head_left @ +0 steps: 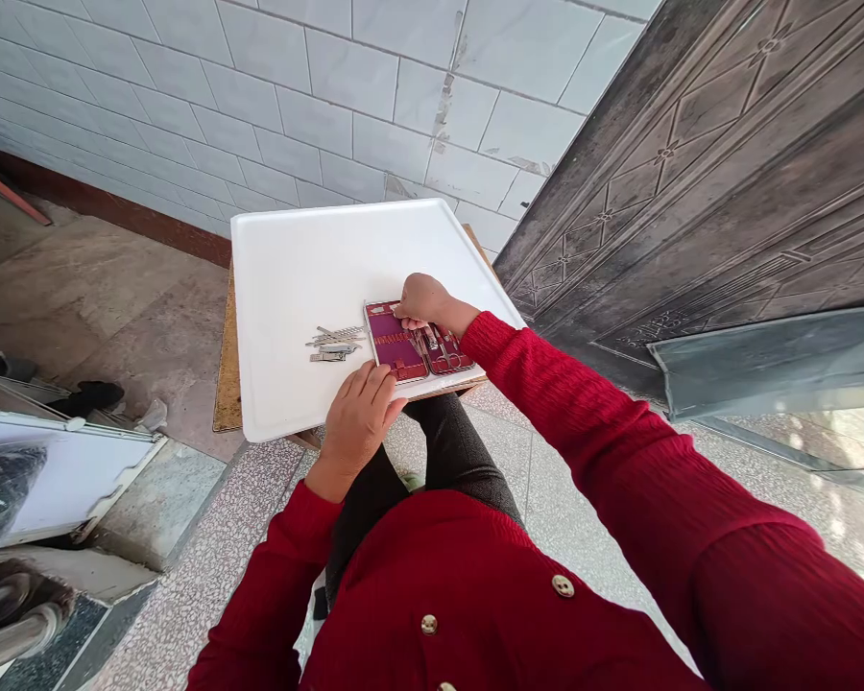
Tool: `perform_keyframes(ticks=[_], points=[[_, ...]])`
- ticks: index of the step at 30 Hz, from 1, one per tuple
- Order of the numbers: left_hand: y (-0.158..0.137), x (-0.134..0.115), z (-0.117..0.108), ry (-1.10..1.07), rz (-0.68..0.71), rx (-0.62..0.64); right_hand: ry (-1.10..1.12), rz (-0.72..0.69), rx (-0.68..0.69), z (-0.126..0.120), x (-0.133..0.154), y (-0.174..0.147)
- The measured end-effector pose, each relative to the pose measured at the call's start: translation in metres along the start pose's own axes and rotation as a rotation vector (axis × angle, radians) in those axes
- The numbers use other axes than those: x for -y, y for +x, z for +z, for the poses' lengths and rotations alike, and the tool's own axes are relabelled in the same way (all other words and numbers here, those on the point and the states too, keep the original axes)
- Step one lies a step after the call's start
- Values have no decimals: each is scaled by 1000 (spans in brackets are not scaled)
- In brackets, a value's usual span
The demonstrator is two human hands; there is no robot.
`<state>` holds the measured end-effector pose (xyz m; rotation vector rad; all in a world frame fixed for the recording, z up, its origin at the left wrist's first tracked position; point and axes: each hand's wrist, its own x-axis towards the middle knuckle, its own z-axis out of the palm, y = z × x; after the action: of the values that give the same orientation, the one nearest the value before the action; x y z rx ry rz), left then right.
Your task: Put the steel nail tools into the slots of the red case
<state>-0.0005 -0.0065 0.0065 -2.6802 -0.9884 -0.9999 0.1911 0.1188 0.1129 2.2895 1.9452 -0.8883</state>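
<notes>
Lying open on a smooth white rectangular tray (pixel 295 278), a maroon leather-look folding case (pixel 401 359) seems light, best held by its stiff rim; left hand (pixel 360 415) rests there, fingers extended; right hand (pixel 426 299) curls, grip hidden.

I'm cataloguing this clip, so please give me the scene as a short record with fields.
Surface: white tray
Case: open on the tray, metal tools in its right half
Loose tools: on the tray, left of the case
Left hand: fingertips at the case's near left corner
Right hand: over the case, grip unclear
Backdrop: tiled wall
</notes>
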Motion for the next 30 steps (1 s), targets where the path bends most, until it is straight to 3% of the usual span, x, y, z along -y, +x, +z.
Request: perform_keyframes(ticks=[6, 12, 21, 30], points=[[-2, 0, 2, -57, -40, 21, -362, -127, -149, 7, 4, 1], [-1, 0, 3, -51, -50, 24, -200, -115, -69, 6, 4, -7], [-1, 0, 2, -42, -30, 13, -156, -84, -148, 6, 6, -14], [-2, -1, 1, -39, -35, 35, -235, -166, -226, 3, 22, 16]])
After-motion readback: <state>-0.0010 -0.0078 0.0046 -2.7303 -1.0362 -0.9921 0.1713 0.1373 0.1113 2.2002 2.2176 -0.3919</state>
